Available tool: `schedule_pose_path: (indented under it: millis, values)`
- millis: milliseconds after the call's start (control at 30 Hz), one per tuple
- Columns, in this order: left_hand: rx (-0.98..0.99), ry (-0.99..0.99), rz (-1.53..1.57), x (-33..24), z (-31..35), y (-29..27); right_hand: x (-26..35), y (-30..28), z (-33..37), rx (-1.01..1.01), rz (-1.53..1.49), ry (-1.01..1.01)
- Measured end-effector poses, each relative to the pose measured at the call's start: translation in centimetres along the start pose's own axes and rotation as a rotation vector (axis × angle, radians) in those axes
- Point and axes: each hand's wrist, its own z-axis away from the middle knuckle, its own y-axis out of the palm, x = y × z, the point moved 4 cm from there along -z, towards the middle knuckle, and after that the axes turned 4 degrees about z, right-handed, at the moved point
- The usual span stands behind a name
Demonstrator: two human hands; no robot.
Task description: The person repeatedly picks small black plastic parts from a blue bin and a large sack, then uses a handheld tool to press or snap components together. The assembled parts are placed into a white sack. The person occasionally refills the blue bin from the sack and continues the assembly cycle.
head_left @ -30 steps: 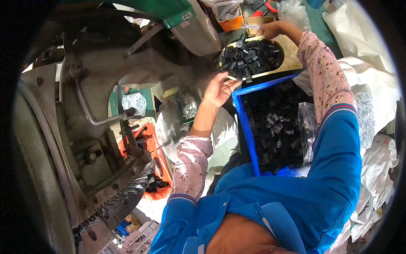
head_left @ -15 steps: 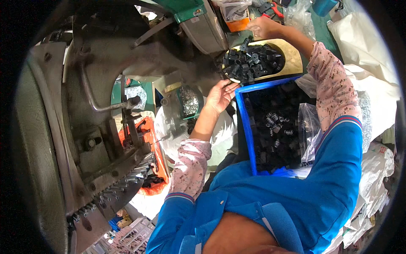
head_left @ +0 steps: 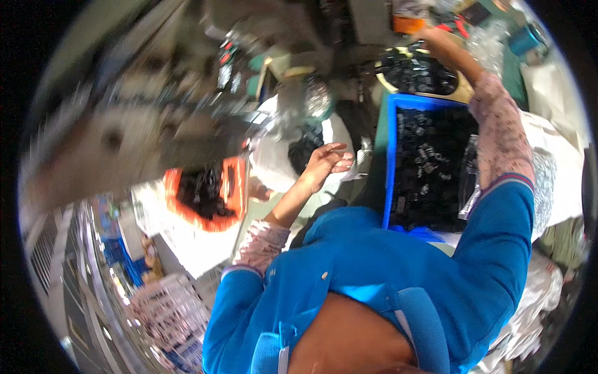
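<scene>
My left hand hangs in front of my body, fingers loosely bent and apart, with nothing visible in it. Beneath and beyond it is a white bag with dark pieces in it. My right hand reaches to the far side, beside an orange box; its fingers are smeared by motion. Next to that wrist stands a pale oval container heaped with small black plastic parts. Nearer to me is a blue crate holding black parts and several small metal springs.
A large metal machine, blurred, fills the left side. Below it sits an orange-lined container with dark parts. White sacks lie at the right. A blue cup stands at the far right, and a white plastic basket at the lower left.
The whole view has swung left and is blurred. My left hand has drawn back from the oval container's rim toward my body. My right hand stays near the orange box.
</scene>
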Motion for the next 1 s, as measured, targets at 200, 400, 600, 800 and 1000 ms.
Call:
schedule_pose_path:
  millis: [200,400,600,800,1000]
  values:
    - [-0.094,0.364,-0.085,0.9,4.3,-8.6,1.0,-1.3,1.6,-0.077,0.115,0.318]
    - [-0.623,0.629,-0.24,2.0,9.8,-23.4,12.8,-6.9,4.3,-0.222,-0.349,0.603]
    - [-1.152,0.511,-0.671,1.8,12.9,-37.2,29.0,-0.4,8.3,-0.235,-0.956,0.808]
    - [-0.952,0.351,-0.945,3.9,9.2,-41.3,42.9,10.3,0.9,-0.054,-1.603,0.888]
    - [-0.254,0.421,0.486,1.3,11.4,-37.5,46.9,16.0,-4.5,0.043,-1.835,0.938]
